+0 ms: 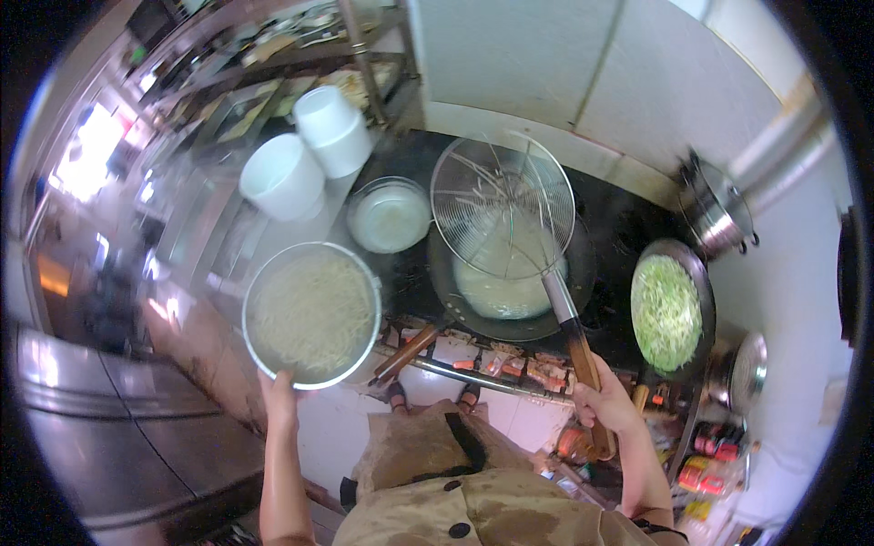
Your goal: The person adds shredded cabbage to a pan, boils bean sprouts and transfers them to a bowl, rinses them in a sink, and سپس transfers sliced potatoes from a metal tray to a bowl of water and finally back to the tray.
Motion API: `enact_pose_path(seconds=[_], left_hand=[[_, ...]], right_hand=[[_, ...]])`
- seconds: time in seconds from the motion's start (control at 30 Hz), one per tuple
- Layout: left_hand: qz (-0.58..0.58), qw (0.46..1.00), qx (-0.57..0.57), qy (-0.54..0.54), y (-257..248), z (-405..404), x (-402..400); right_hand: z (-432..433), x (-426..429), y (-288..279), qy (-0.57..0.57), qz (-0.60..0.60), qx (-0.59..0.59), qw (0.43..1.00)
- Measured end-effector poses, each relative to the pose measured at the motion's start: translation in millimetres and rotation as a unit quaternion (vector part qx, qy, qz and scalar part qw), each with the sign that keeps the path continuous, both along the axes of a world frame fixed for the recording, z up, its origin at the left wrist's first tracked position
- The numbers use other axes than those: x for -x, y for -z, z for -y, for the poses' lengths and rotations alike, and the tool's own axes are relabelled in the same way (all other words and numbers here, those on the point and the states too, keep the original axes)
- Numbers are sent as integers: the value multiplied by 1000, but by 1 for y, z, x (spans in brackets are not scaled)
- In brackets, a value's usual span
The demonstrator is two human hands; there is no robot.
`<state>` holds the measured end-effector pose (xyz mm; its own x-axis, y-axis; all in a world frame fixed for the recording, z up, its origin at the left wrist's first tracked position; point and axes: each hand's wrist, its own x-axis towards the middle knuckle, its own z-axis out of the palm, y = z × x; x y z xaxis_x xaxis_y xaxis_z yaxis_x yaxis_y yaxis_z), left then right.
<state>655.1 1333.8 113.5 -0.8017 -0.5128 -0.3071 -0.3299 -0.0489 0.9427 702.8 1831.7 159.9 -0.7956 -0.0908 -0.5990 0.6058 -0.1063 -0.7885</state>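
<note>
My left hand [280,396] grips the near rim of a round metal bowl [374,280], with pale noodles [311,310] lying in cloudy liquid inside it. In my right hand [604,403] is the wooden handle of a wire spider strainer [505,205]. Its round mesh is held over a dark wok [447,286] on the stove. A few pale strands cling to the mesh. Whitish liquid [509,293] fills the wok's bottom, partly hidden behind the strainer. The wok's wooden handle [410,351] points towards me, close to the bowl's right side.
A pan of shredded green vegetable [666,314] stands on the stove's right. A glass-like bowl of cloudy liquid [389,217] sits left of the wok, near white tubs [283,174]. Metal pots [720,211] are by the right wall. Burner knobs [505,365] line the front edge.
</note>
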Motion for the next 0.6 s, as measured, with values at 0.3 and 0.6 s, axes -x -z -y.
enact_pose_path(seconds=[0.3, 0.6], left_hand=[[-74, 993, -95, 19, 38, 3, 8], [-82, 986, -144, 13, 40, 66, -25]], right_hand=[[130, -14, -11, -217, -327, -327, 860], [227, -60, 3, -215, -416, -490, 736]])
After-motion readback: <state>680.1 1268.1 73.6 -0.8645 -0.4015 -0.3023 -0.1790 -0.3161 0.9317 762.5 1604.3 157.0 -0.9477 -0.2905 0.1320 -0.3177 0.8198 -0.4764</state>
